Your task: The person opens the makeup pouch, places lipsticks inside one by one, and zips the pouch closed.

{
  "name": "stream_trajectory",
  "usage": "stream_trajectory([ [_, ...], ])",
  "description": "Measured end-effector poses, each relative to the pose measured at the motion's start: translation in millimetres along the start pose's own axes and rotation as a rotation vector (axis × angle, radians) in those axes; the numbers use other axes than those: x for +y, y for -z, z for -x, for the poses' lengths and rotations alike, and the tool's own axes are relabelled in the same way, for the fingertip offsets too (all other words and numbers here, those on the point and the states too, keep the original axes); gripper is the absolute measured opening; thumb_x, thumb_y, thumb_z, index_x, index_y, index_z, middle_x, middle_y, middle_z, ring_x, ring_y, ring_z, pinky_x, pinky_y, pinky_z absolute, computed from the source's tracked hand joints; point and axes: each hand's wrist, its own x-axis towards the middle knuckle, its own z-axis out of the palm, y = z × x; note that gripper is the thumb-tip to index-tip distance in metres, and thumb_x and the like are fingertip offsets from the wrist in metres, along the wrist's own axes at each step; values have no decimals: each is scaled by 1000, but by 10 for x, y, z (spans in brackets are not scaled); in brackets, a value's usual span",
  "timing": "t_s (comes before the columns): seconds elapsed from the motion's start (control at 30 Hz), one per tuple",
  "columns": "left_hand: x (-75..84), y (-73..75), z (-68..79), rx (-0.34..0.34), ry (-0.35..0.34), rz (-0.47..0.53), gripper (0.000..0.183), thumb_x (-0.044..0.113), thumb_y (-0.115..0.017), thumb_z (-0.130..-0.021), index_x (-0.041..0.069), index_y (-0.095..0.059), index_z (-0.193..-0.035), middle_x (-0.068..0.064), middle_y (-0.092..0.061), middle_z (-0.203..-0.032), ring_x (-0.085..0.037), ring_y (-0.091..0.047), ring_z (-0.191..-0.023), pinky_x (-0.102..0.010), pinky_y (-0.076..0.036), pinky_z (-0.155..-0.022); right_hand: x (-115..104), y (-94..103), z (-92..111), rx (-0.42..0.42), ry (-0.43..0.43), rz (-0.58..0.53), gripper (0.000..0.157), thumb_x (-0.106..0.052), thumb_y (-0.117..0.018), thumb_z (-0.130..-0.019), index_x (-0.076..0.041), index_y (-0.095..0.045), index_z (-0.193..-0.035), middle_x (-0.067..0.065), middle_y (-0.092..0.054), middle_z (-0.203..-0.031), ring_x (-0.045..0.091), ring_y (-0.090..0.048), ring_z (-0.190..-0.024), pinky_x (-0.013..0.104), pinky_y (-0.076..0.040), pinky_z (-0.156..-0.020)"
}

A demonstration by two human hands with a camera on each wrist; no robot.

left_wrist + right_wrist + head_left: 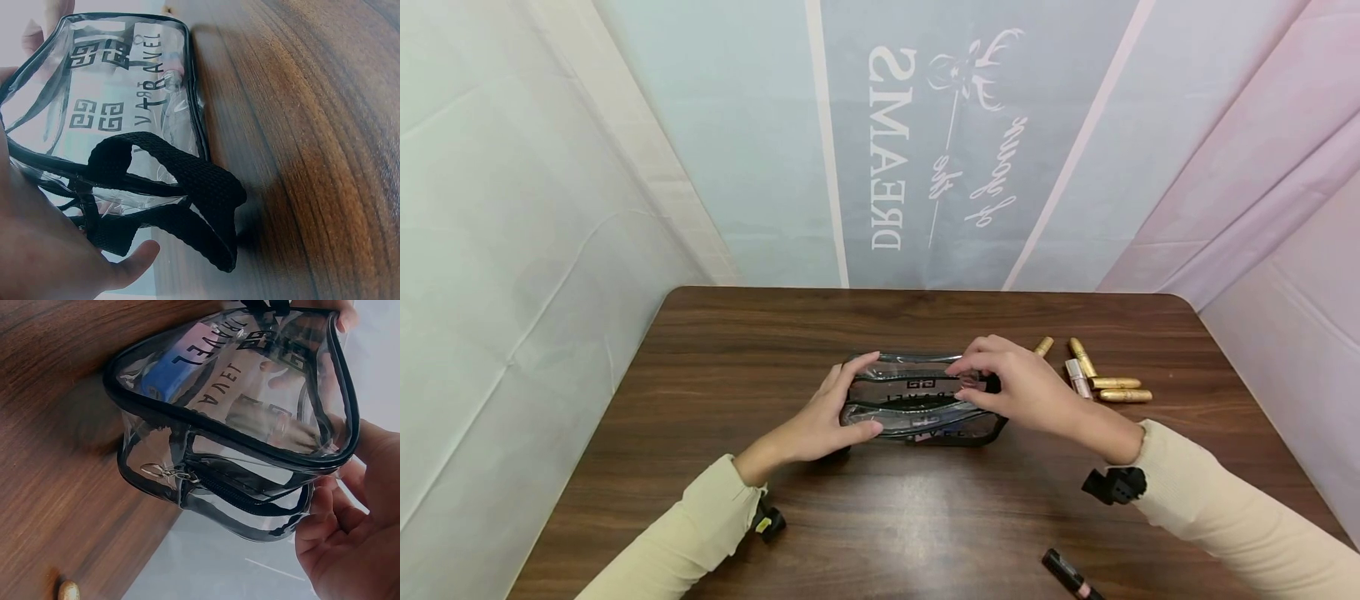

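Note:
A clear plastic toiletry bag with black trim lies on the table, its zipped top apart. My left hand grips its left end, fingers on the far rim and thumb on the near rim. At the right end, my right hand has thumb and index finger at the opening, around a small clear, pinkish cosmetic tube seen through the plastic. A blue and pink item lies inside the bag. The black strap handle hangs beside my left hand, and the zipper pull dangles near the right end.
Several gold lipstick tubes and a silver one lie right of the bag. A black tube with a pink part is at the table's front edge. Cloth walls enclose the wooden table.

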Motion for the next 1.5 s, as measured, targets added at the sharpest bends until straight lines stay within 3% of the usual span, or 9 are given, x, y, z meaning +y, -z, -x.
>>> stream_trajectory([
  [0.2,110,11,26,-7,10,16,81,29,-67,-87,29,-15,-149,-5,-19,-149,-26,-23,-136,-61,-25,-100,-3,-17,29,-2,-4,-1,29,-29,-73,-82,-22,-69,-109,-11,-58,-99,9,-52,-85,28,-42,-69],
  [0.43,-15,-35,16,-9,-11,8,81,35,-66,-87,30,-14,-150,1,-18,-150,-23,-22,-136,-61,-25,-99,0,6,103,17,-20,-38,30,-28,-73,-83,-23,-67,-111,-11,-57,-104,5,-50,-77,25,-42,-63],
  [0.57,-15,-35,6,-3,-19,0,82,39,-66,-86,32,-13,-150,4,-18,-150,-21,-22,-135,-60,-25,-100,-39,25,215,90,-34,-63,23,-24,-75,-81,-24,-65,-102,-12,-55,-98,2,-42,-60,19,-38,-52],
  [0.7,-10,-33,-6,-1,-22,-7,83,40,-66,-86,34,-13,-149,5,-19,-150,-20,-23,-134,-60,-26,-100,-201,-17,457,112,0,-75,24,-26,-77,-78,-26,-57,-89,-16,-50,-87,-1,-44,-66,17,-40,-55],
  [0.9,-13,-21,-7,-1,-5,-4,82,40,-65,-86,35,-13,-149,5,-18,-150,-22,-20,-136,-62,-25,-99,-566,-256,1003,-30,-17,-45,37,-53,-75,-72,-33,-46,-85,-24,-39,-80,-5,-37,-62,15,-36,-52],
  [1.03,-32,-8,5,2,3,-8,82,42,-65,-86,36,-12,-149,4,-18,-151,-22,-20,-136,-62,-24,-99,-671,-454,1299,-255,-76,-134,38,-61,-68,-73,-32,-45,-84,-22,-39,-80,-6,-35,-58,16,-32,-47],
  [1.2,-45,-3,6,4,4,-23,83,44,-64,-86,35,-12,-149,5,-17,-151,-20,-21,-136,-61,-25,-100,-683,-750,1526,-536,-137,-248,28,-56,-54,-88,-29,-48,-84,-21,-37,-78,-7,-35,-55,18,-34,-44],
  [1.33,-34,-6,-4,0,-1,-14,83,44,-64,-86,35,-12,-149,5,-17,-151,-22,-19,-137,-62,-25,-99,-670,-920,1638,-556,-122,-230,27,-52,-50,-91,-26,-55,-84,-22,-39,-76,-8,-37,-56,16,-34,-44],
  [1.5,-28,-13,-6,-1,12,-11,82,42,-65,-86,38,-12,-149,7,-16,-152,-24,-15,-139,-64,-23,-99,-638,-1008,1692,-474,36,-188,30,-46,-52,-93,-19,-65,-94,-19,-52,-80,-12,-42,-62,9,-34,-46],
])
